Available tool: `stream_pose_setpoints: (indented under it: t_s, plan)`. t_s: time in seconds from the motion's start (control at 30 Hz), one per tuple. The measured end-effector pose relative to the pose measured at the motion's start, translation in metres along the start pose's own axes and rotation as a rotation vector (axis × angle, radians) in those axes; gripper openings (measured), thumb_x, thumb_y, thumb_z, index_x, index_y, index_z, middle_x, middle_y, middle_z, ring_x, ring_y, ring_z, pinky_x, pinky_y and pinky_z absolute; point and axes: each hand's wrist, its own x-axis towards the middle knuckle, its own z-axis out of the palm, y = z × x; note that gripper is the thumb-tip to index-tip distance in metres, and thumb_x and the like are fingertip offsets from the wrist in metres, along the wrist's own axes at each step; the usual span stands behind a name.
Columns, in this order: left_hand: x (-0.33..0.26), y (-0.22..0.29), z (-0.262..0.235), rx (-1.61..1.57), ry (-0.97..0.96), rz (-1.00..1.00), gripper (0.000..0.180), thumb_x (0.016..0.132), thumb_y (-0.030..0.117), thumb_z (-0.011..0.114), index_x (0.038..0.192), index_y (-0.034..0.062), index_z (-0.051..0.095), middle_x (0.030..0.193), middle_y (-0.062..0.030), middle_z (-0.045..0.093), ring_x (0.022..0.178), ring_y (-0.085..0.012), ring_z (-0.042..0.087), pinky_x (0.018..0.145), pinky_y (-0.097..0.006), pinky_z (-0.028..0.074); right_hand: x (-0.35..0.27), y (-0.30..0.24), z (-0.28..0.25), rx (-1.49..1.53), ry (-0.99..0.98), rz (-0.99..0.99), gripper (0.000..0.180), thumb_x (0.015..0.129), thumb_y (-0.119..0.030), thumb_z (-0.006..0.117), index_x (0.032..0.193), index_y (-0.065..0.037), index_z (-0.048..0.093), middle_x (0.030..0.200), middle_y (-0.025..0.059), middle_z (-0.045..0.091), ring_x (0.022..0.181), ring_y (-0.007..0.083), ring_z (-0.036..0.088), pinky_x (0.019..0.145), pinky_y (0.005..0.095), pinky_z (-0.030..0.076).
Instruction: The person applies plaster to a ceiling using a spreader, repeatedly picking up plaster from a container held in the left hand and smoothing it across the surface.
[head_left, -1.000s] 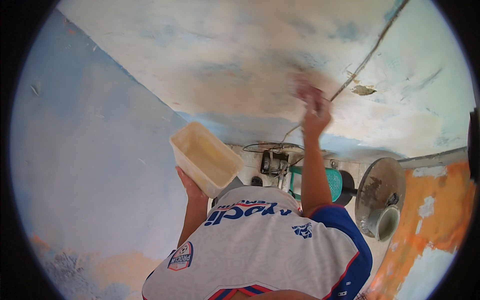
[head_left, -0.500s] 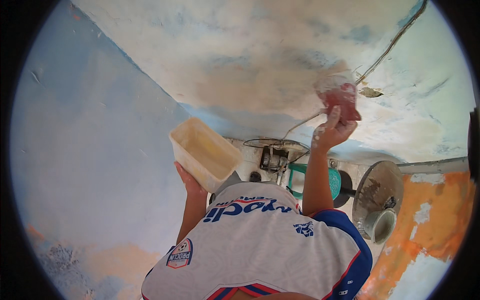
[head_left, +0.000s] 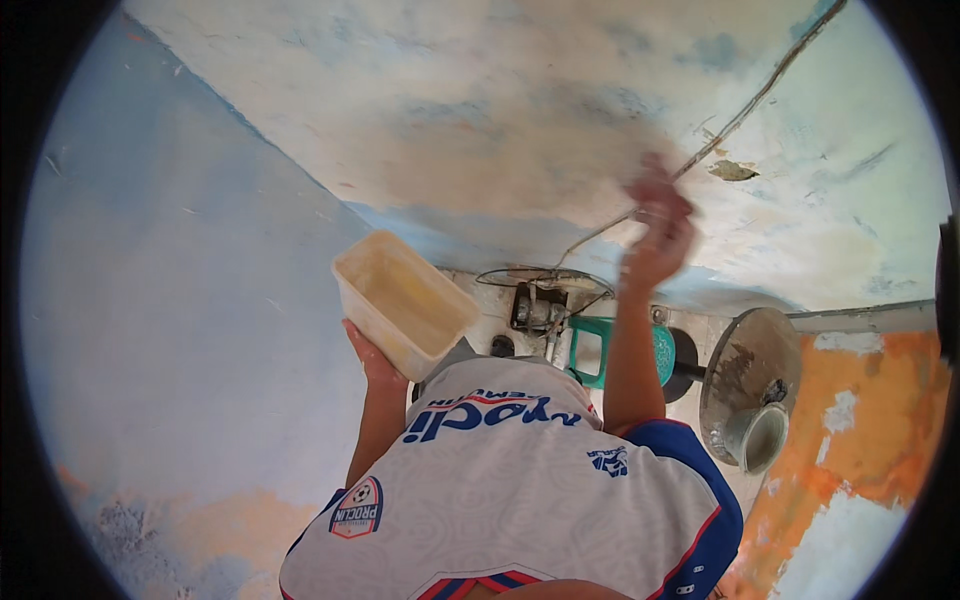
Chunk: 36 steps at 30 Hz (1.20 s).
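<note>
Head view: a patchy pale wall (head_left: 450, 110) spans the top; below it sits the cream tub (head_left: 372, 322), cupped at its side by the left hand (head_left: 376, 359). The right hand (head_left: 660, 252) pinches a red spreader (head_left: 660, 190) by the wall (too blurred to tell contact). Light, even pressure with a flat edge should avoid ridges.
</note>
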Motion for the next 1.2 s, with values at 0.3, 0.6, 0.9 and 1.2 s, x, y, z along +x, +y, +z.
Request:
stream_pose_setpoints:
  t_s: [0.3,0.6,0.9,1.2]
  plan:
    - [-0.002,-0.005,0.007,0.016,-0.058,0.007,0.073,0.103,0.065,0.026,0.156,0.0155,0.031,0.155,-0.0085,0.041,0.14,-0.0298,0.042,0.115,-0.045,0.039,0.009,0.044,-0.004,-0.041,0.267,0.042,0.012,0.102,-0.011,0.058,0.107,0.0,0.061,0.098,0.0136,0.071,0.069,0.0169,0.065,0.064,0.0261,0.052]
    - [-0.009,-0.014,0.0,-0.038,-0.021,-0.025,0.071,0.104,0.064,0.027,0.155,0.0145,0.033,0.153,-0.0088,0.043,0.137,-0.0294,0.045,0.113,-0.044,0.04,-0.055,0.087,0.063,-0.394,-0.195,-0.165,0.015,0.093,-0.006,0.065,0.108,-0.003,0.066,0.102,0.0158,0.072,0.09,0.029,0.072,0.08,0.0363,0.057]
    - [-0.001,-0.013,-0.007,-0.009,0.024,-0.009,0.072,0.103,0.065,0.029,0.154,0.0141,0.034,0.153,-0.0086,0.043,0.136,-0.0291,0.046,0.113,-0.043,0.041,-0.044,0.065,0.036,-0.157,-0.221,-0.11,0.018,0.093,-0.01,0.068,0.109,-0.002,0.067,0.103,0.0155,0.074,0.09,0.0262,0.074,0.076,0.0357,0.058]
    - [-0.001,0.003,-0.005,-0.013,-0.014,0.005,0.072,0.103,0.065,0.03,0.154,0.0146,0.034,0.153,-0.0084,0.044,0.137,-0.0292,0.045,0.113,-0.043,0.041,0.002,0.036,0.017,0.096,0.316,-0.074,0.019,0.103,-0.012,0.053,0.109,0.003,0.064,0.107,0.0159,0.072,0.092,0.0197,0.072,0.07,0.0302,0.061]
